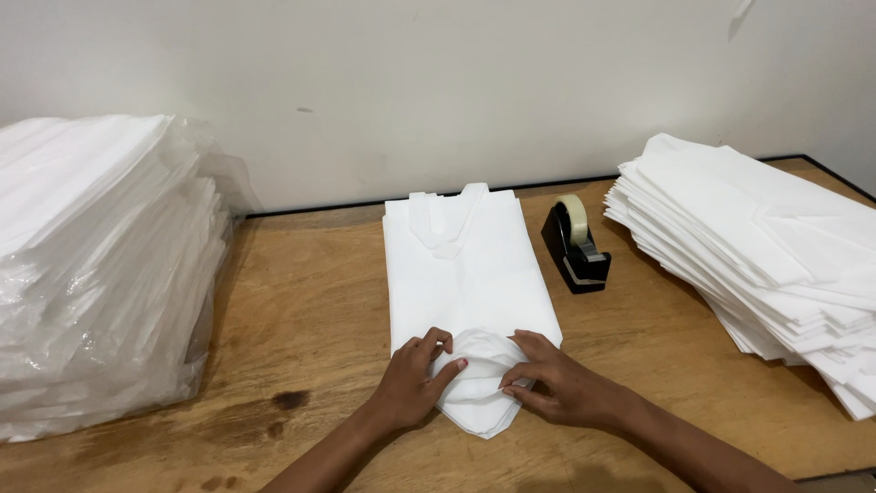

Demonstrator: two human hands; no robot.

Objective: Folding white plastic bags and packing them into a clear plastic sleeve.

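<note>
A white fabric bag (461,265) lies flat on the wooden table (301,319), its handles pointing toward the wall. Its near end is folded up into a small rolled bundle (479,370). My left hand (415,379) grips the left side of that bundle, thumb and fingers pinching the fabric. Pressing on the bundle's right side is my right hand (557,379), with its fingers curled onto the fold. Both hands hold the same rolled end close to the table's near edge.
A tall stack of white bags wrapped in clear plastic (100,265) fills the left side. A slanting pile of loose white bags (766,246) sits at the right. A black tape dispenser (577,246) stands just right of the bag. A pale wall is behind.
</note>
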